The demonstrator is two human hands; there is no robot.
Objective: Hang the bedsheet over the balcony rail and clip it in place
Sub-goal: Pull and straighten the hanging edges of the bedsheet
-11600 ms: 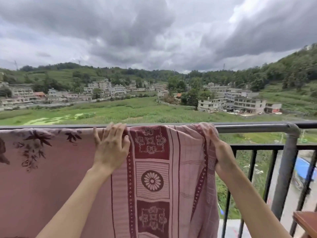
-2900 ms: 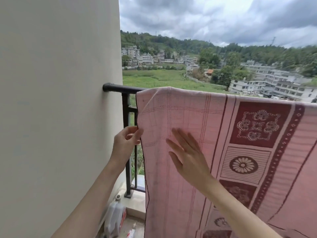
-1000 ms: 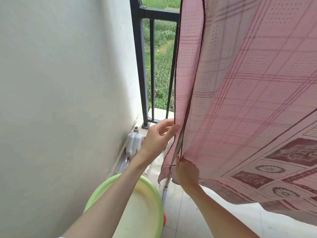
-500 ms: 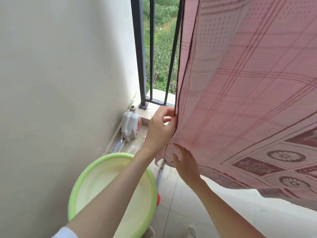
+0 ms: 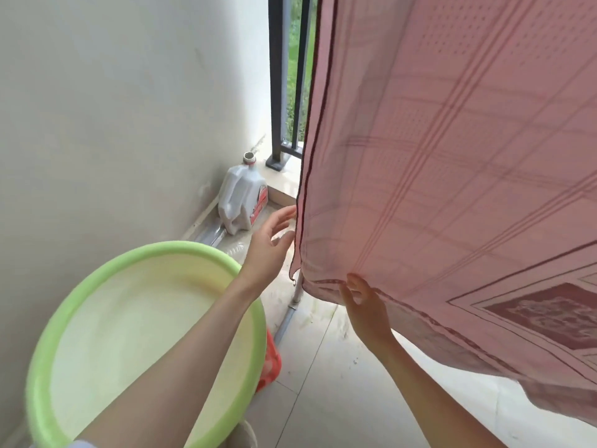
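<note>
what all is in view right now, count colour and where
bedsheet: 1, pink with dark red pattern, hanging at right, lower corner near the floor
railing: 1, black bars, top centre beside the wall
basin: 1, green rim with pale inside, lower left on the floor
jug: 1, white with red label, uncapped, in the corner by the wall
pipe: 1, grey, under the sheet's corner
wall: 1, off-white, left
left hand: 1, fingers relaxed, beside the sheet's side edge
right hand: 1, pinches the sheet's bottom hem
</note>
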